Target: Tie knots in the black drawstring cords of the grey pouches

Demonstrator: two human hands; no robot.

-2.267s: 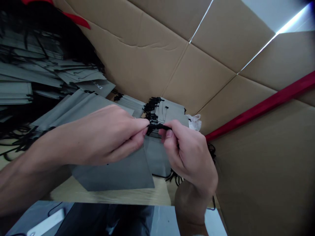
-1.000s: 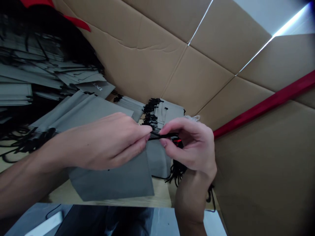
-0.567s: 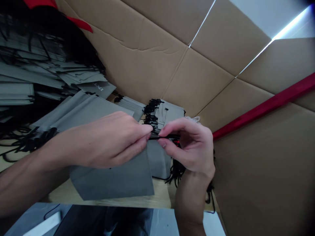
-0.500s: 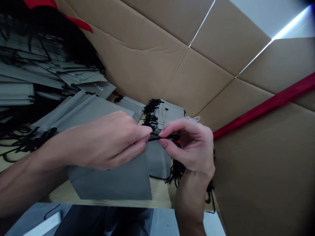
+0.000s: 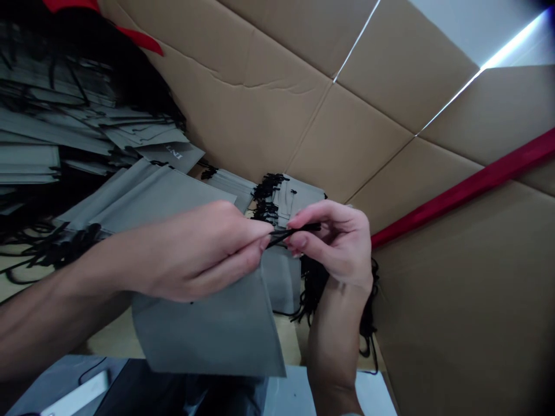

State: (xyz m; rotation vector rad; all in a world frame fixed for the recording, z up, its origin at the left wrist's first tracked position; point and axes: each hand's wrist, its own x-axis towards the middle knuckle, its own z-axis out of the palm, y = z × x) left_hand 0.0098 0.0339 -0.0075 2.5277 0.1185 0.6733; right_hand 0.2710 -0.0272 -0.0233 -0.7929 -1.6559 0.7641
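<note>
A black cord (image 5: 281,234) runs between my two hands near the middle of the view. My left hand (image 5: 199,251) is closed, pinching the cord at its left end. Thumb and fingertips of my right hand (image 5: 336,240) pinch the same cord, whose dark end sticks out past them. Below my left hand hangs a grey fabric bag (image 5: 212,338), its lower edge over the table's front edge. The top of this bag is hidden behind my left hand.
Grey bags with black cords are heaped at the left (image 5: 30,162). Smaller bag stacks (image 5: 303,193) lie behind my hands. Cardboard walls (image 5: 260,98) rise behind and at the right, crossed by a red strip (image 5: 468,185). A white object (image 5: 80,396) lies at the lower left.
My right hand has moved slightly up and left, with the cord pinched. The grey bag under my left hand has shifted right and towards me, its lower edge now further down.
</note>
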